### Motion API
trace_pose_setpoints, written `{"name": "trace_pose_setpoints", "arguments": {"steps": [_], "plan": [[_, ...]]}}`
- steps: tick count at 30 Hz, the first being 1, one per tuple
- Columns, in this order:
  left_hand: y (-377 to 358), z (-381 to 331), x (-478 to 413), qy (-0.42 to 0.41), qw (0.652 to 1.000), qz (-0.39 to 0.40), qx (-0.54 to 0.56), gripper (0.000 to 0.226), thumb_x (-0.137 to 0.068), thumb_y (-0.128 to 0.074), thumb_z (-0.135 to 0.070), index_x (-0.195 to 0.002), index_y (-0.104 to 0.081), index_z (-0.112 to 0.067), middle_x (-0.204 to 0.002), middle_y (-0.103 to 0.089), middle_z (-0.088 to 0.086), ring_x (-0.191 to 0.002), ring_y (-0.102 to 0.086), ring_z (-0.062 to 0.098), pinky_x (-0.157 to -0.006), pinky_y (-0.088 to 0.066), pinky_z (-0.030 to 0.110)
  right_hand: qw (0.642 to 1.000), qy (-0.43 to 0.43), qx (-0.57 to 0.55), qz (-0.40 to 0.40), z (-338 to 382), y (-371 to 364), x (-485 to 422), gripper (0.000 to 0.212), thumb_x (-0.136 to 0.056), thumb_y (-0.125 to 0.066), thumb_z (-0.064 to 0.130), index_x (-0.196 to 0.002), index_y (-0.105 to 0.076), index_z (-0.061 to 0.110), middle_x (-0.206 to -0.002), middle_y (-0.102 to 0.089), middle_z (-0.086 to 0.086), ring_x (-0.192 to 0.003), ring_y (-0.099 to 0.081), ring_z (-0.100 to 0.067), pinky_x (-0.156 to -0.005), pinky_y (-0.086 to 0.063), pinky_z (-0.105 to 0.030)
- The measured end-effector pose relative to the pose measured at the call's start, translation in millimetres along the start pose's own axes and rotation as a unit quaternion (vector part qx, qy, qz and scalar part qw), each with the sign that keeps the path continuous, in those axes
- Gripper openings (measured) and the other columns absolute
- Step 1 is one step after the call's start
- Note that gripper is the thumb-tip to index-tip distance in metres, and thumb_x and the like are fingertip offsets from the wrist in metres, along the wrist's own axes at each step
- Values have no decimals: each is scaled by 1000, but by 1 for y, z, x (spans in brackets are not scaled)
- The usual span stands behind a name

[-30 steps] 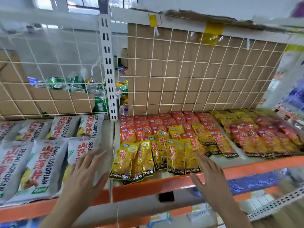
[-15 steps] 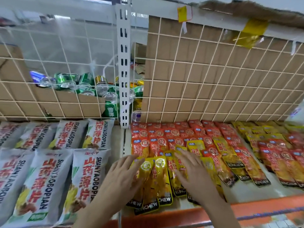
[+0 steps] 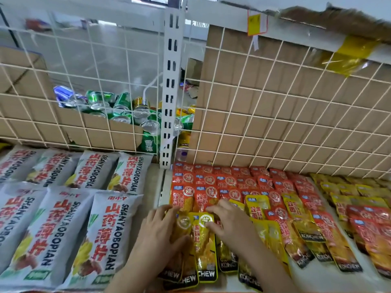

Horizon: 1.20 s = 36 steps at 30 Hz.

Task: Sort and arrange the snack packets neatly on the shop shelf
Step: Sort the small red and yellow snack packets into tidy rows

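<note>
Item: yellow packets [image 3: 204, 246], front row of the right bay, long axes running front to back, printed ends toward me at the shelf [image 3: 313, 278] lip; they overlap unevenly, some skewed. Behind them: red packets [image 3: 203, 187], in rows up to the wire grid [image 3: 275, 123]; further red and yellow stock to the right. Left bay: white bags [image 3: 105, 240], lying flat in two rows, not in play.

Left hand [image 3: 156, 235]: laid on the leftmost yellow packets, fingers spread, thumb pressing the face of one; I read this as a flat press and partial wrap, not a closed pinch. Right hand [image 3: 230, 223]: flat on the packets just to the right, fingers splayed, one tip on the round seal of a yellow packet; holding nothing that I can confirm.

Relation that matters: the packet between the hands lies directly under and between both, its long axis parallel to my forearms; both hands equally near. My judgement: next step squares this cluster sideways, edges aligned; slippery film may slide rather than stack.
</note>
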State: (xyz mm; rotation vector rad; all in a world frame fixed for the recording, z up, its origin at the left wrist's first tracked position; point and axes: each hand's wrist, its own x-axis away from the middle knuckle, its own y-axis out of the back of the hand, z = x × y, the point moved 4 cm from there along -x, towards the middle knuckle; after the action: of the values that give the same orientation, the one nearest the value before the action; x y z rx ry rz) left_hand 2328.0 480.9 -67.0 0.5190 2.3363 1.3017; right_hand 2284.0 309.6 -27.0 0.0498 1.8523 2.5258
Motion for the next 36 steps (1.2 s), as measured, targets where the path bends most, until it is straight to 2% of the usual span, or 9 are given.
{"name": "trace_pose_setpoints", "arguments": {"steps": [4,10,13,17,20,24,26,32,36], "plan": [[0,-1,3,-2,996,-37,78,68,-66,-76,-48,-126,-51,-30,-117,-42,-12,-103,-38,8,-90,-39,27,999,-13,-40,-1,2,0,-3,28,-88,-57,39,-112,-53,26,-91,-41,17,-86,-46,-2,-73,-36,-15],[5,-5,2,27,987,-20,159,69,-65,-80,-40,-119,-37,-41,-107,-31,-29,-103,-36,-1,-80,-32,5,995,-55,-77,-26,0,-3,-6,13,-87,-60,34,-87,-48,30,-91,-51,15,-83,-52,-4,-78,-45,-19],[2,3,-2,62,980,-17,186,66,-62,-82,-39,-115,-42,-37,-105,-38,-26,-101,-44,3,-80,-36,9,994,-59,-89,-38,-1,-3,-6,11,-88,-59,32,-86,-49,29,-82,-53,16,-75,-53,-1,-72,-47,-20],[3,8,-2,87,978,-37,185,45,-69,-80,-32,-103,-51,-28,-98,-46,-19,-94,-49,5,-75,-36,7,988,-56,-121,-72,1,-4,-3,10,-89,-57,28,-84,-49,26,-67,-49,17,-58,-46,2,-54,-35,-14],[7,7,-3,75,981,-67,167,25,-78,-74,-22,-89,-53,-25,-87,-48,-19,-84,-51,5,-70,-37,8,979,-60,-166,-103,2,-2,1,11,-89,-58,25,-82,-50,24,-65,-54,13,-55,-50,-2,-52,-38,-15],[9,5,-4,47,982,-87,163,23,-80,-71,-12,-74,-52,-23,-77,-52,-14,-73,-53,5,-64,-42,17,959,-85,-211,-169,1,3,8,5,-89,-61,23,-86,-61,19,-61,-56,13,-56,-53,-2,-52,-37,-13],[12,3,-3,46,977,-100,184,17,-81,-69,-10,-75,-55,-17,-76,-57,-12,-74,-56,5,-65,-46,23,954,-102,-210,-189,-2,6,11,9,-90,-59,24,-91,-65,18,-70,-60,12,-60,-54,1,-54,-38,-12],[31,-3,5,65,940,-148,302,18,-86,-62,-5,-76,-56,-19,-76,-63,-16,-72,-58,3,-58,-41,13,930,-126,-235,-253,-9,21,25,5,-92,-55,22,-86,-56,21,-74,-59,10,-69,-57,-10,-61,-41,-22],[41,-1,6,93,916,-152,360,12,-88,-60,-11,-79,-58,-18,-72,-62,-2,-67,-57,7,-61,-46,28,906,-141,-261,-302,-21,29,40,6,-93,-53,19,-88,-56,21,-73,-64,3,-59,-54,-11,-56,-40,-31]]}}
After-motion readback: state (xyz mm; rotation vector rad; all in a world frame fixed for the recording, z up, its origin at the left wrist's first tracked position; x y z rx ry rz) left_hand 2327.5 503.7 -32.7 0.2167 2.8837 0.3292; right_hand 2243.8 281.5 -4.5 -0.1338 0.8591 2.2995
